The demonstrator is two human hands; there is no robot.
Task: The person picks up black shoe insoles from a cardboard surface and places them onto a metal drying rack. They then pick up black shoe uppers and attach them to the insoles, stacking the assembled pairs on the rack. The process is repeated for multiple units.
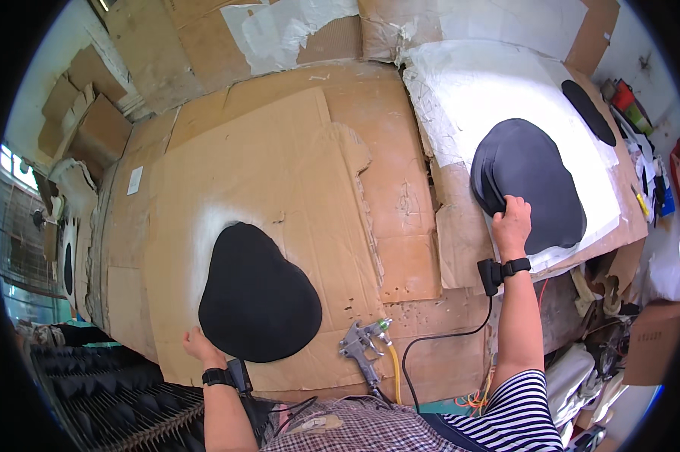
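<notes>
Head view: spray gun [364,348] between black pads [255,292].

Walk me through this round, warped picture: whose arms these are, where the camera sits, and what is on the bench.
There is no machine here. A person wears a wide fisheye camera on the head, looking down, so straight edges bend and the person's own forearms enter from below. The bench is covered in sheets of cardboard. The left hand rests at the edge of a black rounded pad lying on the cardboard. The right hand presses on a stack of similar dark pads lying on a white-sprayed sheet. Neither hand grips anything. Each wrist carries a black strap with a small device. A metal spray gun hangs at the bench's near edge, between the arms.
</notes>
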